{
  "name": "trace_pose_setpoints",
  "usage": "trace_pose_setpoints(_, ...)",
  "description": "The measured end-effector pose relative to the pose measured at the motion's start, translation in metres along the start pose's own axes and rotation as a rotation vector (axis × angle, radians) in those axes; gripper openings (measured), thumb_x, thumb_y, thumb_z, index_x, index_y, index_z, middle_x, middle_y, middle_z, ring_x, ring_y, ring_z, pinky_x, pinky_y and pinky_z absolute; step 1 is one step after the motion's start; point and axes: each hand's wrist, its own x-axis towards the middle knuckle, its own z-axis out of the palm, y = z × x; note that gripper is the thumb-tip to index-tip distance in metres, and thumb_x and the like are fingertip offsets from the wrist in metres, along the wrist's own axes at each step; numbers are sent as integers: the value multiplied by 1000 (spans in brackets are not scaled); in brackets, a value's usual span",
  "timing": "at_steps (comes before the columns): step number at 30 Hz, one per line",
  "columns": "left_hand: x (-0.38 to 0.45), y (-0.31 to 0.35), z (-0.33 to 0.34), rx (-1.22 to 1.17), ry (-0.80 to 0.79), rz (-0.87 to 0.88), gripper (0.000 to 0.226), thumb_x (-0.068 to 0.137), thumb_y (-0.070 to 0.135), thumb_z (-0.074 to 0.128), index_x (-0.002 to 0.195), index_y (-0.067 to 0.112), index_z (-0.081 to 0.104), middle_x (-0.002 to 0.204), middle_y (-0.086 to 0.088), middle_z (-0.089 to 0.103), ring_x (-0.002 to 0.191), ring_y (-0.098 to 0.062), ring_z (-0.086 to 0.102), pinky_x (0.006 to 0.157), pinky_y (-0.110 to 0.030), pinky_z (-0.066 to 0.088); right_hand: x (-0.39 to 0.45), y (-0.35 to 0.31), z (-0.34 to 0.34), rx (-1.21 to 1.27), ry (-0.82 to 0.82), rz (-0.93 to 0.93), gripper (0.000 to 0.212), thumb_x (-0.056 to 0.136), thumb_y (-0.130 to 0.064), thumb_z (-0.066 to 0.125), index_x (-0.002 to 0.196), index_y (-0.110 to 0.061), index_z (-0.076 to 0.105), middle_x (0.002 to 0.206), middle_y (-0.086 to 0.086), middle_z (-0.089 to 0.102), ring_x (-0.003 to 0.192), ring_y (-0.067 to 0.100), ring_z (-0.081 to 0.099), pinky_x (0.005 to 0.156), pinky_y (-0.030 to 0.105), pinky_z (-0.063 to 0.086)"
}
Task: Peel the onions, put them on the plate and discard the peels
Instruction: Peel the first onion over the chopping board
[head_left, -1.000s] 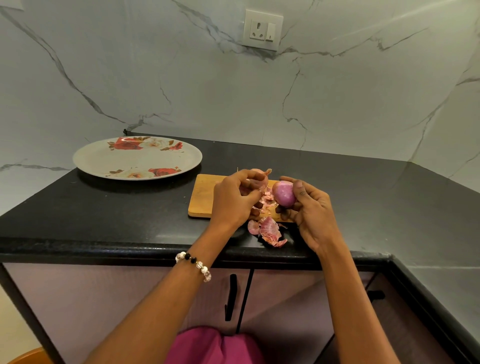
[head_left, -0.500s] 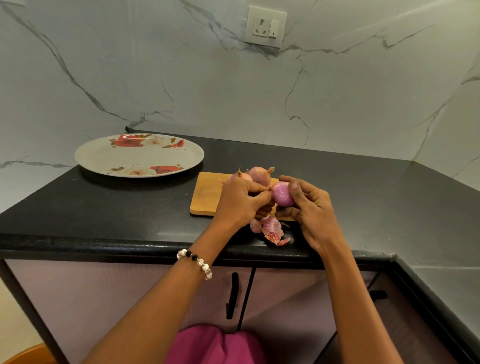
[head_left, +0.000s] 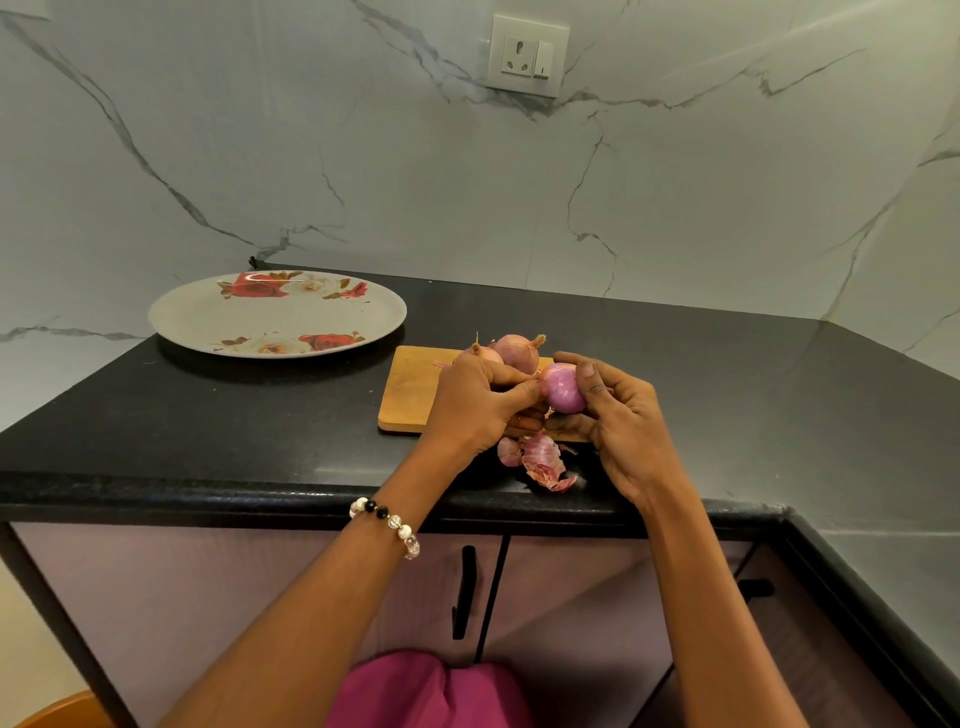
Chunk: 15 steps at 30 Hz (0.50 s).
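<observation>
The black counter (head_left: 675, 374) carried a flowered plate (head_left: 208, 317) at the far left and a wooden board (head_left: 410, 389) near the middle. Above the board's near edge, the right hand (head_left: 628, 421) gripped a peeled purple onion (head_left: 562, 387), its long axis roughly upright. The left hand (head_left: 472, 405) pinched that onion's left side. Two unpeeled onions (head_left: 517, 352) lay behind the hands, tips pointing up and right. Loose peels (head_left: 540, 460) lay below.

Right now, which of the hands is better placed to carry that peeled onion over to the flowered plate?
Probably the left hand: the plate lies on its side. But the right hand grips the peeled onion, and the left only pinches at its end, so it would need a handover.
</observation>
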Motion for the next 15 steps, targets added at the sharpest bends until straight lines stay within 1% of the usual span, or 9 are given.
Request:
trace_pose_setpoints(2, 0, 1, 0, -7, 21, -9, 14, 84, 8, 70, 95, 0, 74, 83, -14, 73, 72, -22, 73, 72, -44, 60, 0, 0, 0, 17, -7, 7, 45, 94, -30, 50, 125, 1, 61, 111, 24, 69, 85, 33, 73, 69, 37, 63)
trace_pose_setpoints(6, -1, 2, 0, 8, 47, 1, 11, 84, 7, 69, 93, 1, 74, 81, -13, 73, 69, -20, 72, 69, -42, 61, -1, 0, 1, 11, -20, 4, 45, 93, -30, 51, 126, -1, 61, 110, 21, 71, 86, 33, 72, 72, 41, 63)
trace_pose_setpoints(8, 0, 1, 0, 33, 92, 9, 10, 85, 8, 69, 92, 3, 74, 82, -11, 73, 69, -18, 72, 69, -39, 61, -1, 1, 1, 0, -36, -14, 43, 93, -29, 52, 125, -2, 61, 115, 22, 68, 90, 34, 72, 73, 42, 63)
trace_pose_setpoints(10, 1, 1, 0, 21, 113, 17, 12, 86, 11, 68, 95, 5, 74, 83, -9, 74, 71, -17, 72, 69, -39, 61, -1, 1, 1, -11, -44, -36, 39, 93, -27, 53, 125, -6, 63, 123, 22, 64, 96, 34, 71, 72, 41, 63)
trace_pose_setpoints(13, 0, 1, 1, 3, 65, 46, 22, 87, 17, 69, 106, 8, 72, 89, -9, 74, 72, -17, 72, 68, -37, 61, 0, 2, 0, -26, -36, -56, 36, 93, -25, 55, 125, -11, 64, 126, 22, 62, 100, 31, 71, 71, 36, 63)
trace_pose_setpoints(15, 1, 0, 1, 63, 51, 75, 25, 84, 20, 72, 106, 9, 73, 90, -8, 74, 75, -16, 72, 70, -38, 60, 0, 2, 0, -48, -42, -60, 35, 92, -24, 56, 124, -13, 65, 128, 22, 61, 103, 31, 70, 71, 34, 63)
